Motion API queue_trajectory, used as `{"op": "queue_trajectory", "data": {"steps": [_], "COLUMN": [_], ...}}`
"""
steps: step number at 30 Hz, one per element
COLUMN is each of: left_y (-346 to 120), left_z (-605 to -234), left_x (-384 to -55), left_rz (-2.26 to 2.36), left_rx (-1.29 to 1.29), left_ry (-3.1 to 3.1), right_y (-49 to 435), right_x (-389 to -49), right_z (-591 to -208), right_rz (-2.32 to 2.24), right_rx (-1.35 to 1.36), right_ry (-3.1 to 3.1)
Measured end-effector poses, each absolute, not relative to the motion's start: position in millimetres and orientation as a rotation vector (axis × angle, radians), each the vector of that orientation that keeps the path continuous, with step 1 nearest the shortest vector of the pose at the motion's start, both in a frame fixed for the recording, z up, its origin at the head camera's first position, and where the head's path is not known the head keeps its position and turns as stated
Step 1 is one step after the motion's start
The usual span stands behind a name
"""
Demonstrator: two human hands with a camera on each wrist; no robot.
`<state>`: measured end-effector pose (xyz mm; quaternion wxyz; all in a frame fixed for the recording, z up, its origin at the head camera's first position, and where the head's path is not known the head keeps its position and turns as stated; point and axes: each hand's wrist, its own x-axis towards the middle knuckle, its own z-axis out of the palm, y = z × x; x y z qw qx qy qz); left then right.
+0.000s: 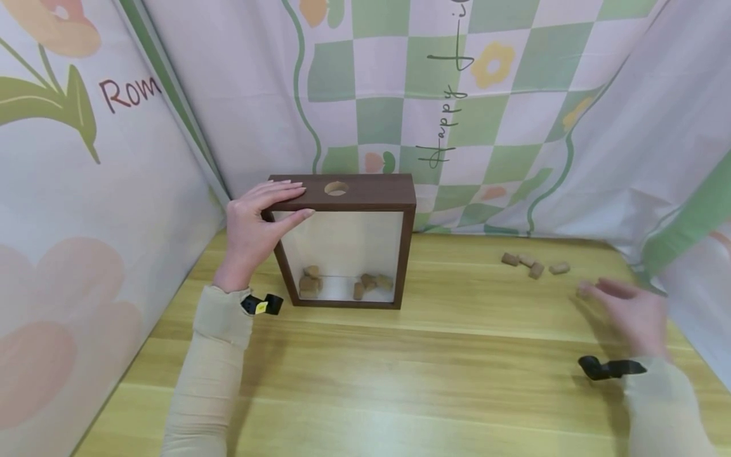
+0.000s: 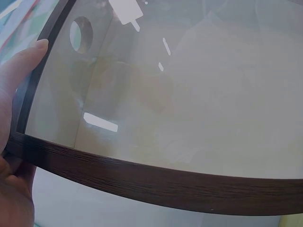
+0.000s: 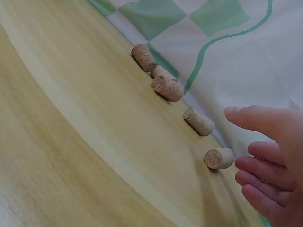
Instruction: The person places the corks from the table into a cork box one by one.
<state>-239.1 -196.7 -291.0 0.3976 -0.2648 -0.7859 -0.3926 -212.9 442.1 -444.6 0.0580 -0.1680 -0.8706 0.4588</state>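
A dark brown wooden display box [image 1: 408,254] with a clear front and a round hole [image 1: 336,188] in its top stands upright on the table. Several corks [image 1: 309,287] lie at the bottom inside it. My left hand [image 1: 254,219] grips the box's upper left corner, thumb on the front edge and fingers over the top. At the right, my right hand [image 1: 634,314] is beside a single cork [image 3: 219,158], its thumb and fingers apart and nothing held between them. More loose corks [image 3: 167,88] lie on the table beyond that one.
The wooden table [image 1: 365,387] meets a printed curtain [image 1: 382,76] behind the box and the loose corks. Another printed cloth [image 1: 114,209] hangs along the left side. Light reflections [image 2: 100,122] show on the box's clear front.
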Motion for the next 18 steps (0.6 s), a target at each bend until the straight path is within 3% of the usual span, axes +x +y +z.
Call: {"op": "queue_trajectory", "data": {"steps": [18], "left_y": [-198], "left_z": [-291], "left_x": [-238], "left_rz": [-1.010], "left_rx": [-0.671], "left_ry": [-1.988], "right_y": [434], "right_x": [-229], "right_z": [-455], "right_rz": [1.284], "right_rx": [-0.580], "right_ry": [-2.691]}}
